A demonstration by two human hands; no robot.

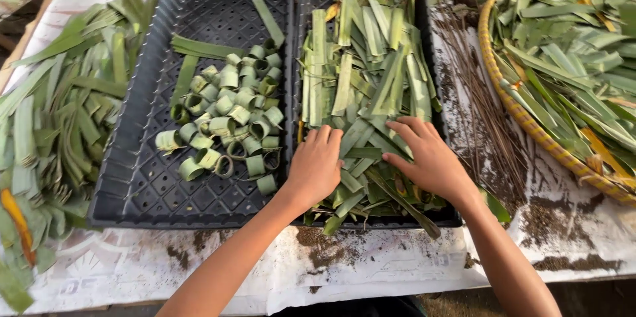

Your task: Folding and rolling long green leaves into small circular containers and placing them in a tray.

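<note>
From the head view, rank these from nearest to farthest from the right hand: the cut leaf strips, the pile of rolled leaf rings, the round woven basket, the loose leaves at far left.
1. cut leaf strips: under the right hand, right tray.
2. rolled leaf rings: left tray, past the left hand.
3. round woven basket: right edge; too close to the rings to rank firmly.
4. loose leaves: far left of the table.

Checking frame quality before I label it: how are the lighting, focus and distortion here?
Head view: soft, even daylight, no glare on the black trays; left hand, right hand and leaf strips sharp; woven basket bows slightly near the edge.
</note>
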